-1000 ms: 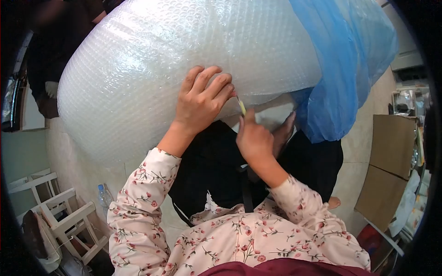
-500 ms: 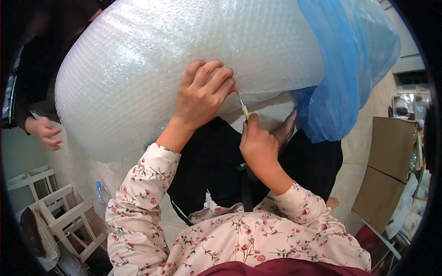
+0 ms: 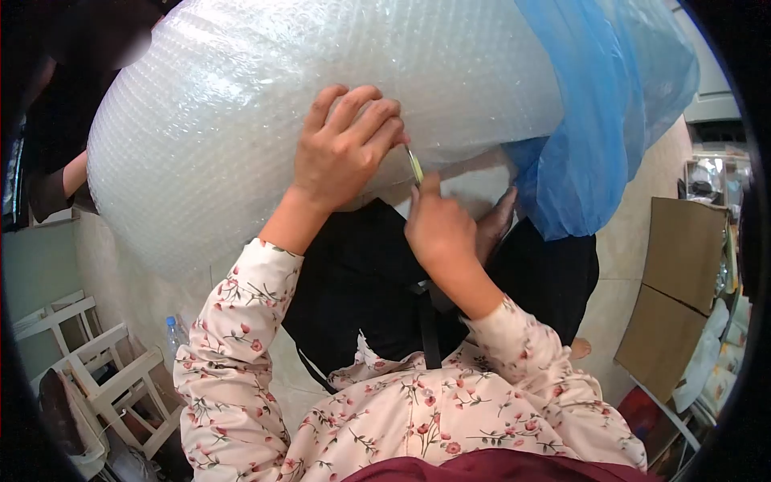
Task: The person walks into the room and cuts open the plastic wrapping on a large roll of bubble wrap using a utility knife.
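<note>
A big roll of clear bubble wrap (image 3: 233,128) fills the upper part of the head view. My left hand (image 3: 341,153) rests on its near side, fingers curled, thumb and fingertips pinching the wrap's loose edge. Closed in my right hand (image 3: 442,225) is a slim yellow utility knife (image 3: 417,167), its metal tip pointing up toward the left thumb at that edge. Most of the handle is hidden in the fist. A blue plastic bag (image 3: 578,169) covers the roll's right end.
Cardboard (image 3: 666,297) leans at the right, near shelves of mixed items. At the lower left stand a white wooden frame (image 3: 116,369) and a plastic bottle (image 3: 174,333). Another person's forearm (image 3: 75,173) shows behind the roll's left end. My bare foot (image 3: 498,221) is below the roll.
Both my hands have shifted slightly up and left, the knife moving along with the right one. The other person's hand at the left has gone behind the roll.
</note>
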`<state>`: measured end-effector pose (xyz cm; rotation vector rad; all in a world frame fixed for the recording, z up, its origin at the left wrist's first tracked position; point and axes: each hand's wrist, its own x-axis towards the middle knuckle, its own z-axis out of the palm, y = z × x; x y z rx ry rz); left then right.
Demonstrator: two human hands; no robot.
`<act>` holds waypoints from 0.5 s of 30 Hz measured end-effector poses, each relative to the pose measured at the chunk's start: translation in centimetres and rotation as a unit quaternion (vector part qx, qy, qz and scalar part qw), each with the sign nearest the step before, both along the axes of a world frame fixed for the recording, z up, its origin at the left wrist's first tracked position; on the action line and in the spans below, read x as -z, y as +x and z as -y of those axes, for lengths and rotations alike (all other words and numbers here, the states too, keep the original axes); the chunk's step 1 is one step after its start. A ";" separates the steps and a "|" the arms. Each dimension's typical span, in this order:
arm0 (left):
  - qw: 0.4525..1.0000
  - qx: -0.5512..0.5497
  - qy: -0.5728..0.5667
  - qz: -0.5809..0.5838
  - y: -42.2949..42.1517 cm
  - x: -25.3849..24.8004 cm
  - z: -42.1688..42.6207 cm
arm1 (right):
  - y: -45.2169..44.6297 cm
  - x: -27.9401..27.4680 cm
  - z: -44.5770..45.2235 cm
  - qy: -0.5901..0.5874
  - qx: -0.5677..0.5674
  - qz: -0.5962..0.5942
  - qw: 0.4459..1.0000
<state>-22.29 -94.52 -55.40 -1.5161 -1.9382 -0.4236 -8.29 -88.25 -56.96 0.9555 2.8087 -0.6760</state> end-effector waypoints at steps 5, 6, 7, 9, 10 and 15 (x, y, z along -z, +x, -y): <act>1.000 0.004 0.000 0.014 0.7 0.4 0.0 | -0.2 0.3 -0.2 -0.006 -0.010 0.019 1.000; 1.000 0.001 0.001 0.012 0.6 0.4 0.0 | -0.9 0.9 -0.3 0.010 -0.006 -0.014 1.000; 1.000 -0.001 0.001 0.013 0.5 0.3 -0.1 | -1.3 1.2 -0.3 0.027 -0.004 -0.047 0.999; 1.000 -0.002 0.005 0.010 0.1 0.0 -0.1 | 0.9 0.3 -0.1 0.022 -0.017 -0.043 0.999; 1.000 -0.005 0.004 0.010 0.2 0.1 -0.1 | 1.6 -0.1 0.0 0.017 -0.028 -0.040 0.999; 1.000 -0.011 0.017 0.020 0.7 0.8 -0.2 | -0.3 0.7 -0.2 0.005 -0.008 -0.015 1.000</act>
